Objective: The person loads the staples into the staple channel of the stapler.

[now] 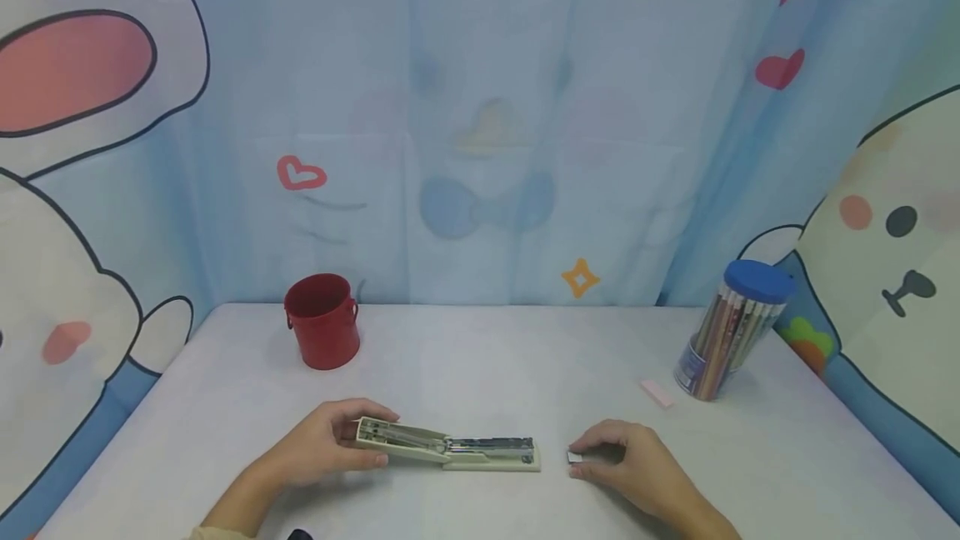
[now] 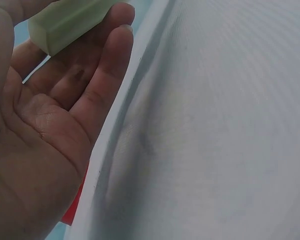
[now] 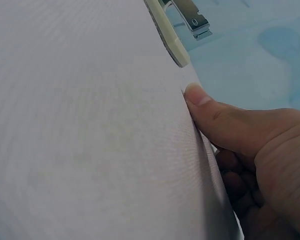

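Hands apart: left hand (image 1: 326,444) grips the opened stapler (image 1: 491,463) at its nine o'clock end; right hand (image 1: 633,465) pinches a small pale piece (image 1: 574,457) at three o'clock. Stapler, toward the worktop's (image 1: 480,373) six o'clock side, judged light, stiff, smooth; best held by its casing.

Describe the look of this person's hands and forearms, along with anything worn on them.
The left hand and right hand are bare, with no gloves or rings visible. A pale beige sleeve shows at the left forearm; the visible right forearm is uncovered.
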Available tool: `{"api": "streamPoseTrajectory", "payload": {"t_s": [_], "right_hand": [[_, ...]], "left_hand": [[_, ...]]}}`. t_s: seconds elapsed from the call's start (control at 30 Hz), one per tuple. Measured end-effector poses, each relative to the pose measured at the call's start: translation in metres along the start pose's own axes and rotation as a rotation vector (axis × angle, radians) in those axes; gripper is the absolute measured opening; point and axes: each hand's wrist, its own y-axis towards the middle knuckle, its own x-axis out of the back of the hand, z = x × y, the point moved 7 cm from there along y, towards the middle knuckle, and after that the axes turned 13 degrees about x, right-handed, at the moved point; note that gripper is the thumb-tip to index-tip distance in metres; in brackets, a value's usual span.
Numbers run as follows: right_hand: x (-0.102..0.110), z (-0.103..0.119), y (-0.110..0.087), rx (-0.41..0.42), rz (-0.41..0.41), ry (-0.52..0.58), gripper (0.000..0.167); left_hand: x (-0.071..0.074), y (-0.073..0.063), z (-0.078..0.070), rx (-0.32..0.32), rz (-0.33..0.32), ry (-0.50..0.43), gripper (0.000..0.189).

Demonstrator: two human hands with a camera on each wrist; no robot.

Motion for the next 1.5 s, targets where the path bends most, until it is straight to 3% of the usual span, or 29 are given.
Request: {"api": "streamPoseTrajectory", "payload": {"t_s": [0.57,1.2,1.5], "right_hand": [[-0.0025,0.0027,0.0022,-0.011,0.035,-0.007,0.019],[-0.0040,0.0037,0.0011,0.016,0.008,-0.012,0.016],[-0.0065,0.0031,0.0013,-0.031,0.006,-0.018,0.015]], "left_hand": [[-0.0003,0.0009,0.0006,0.023,0.000,-0.011,0.049],[-0.0008,0.0002,0.0023,0.048,-0.003,-0.017,0.049],[-0.0008,0.0003,0.0022,0.044,0.001,-0.019,0.049]]}}
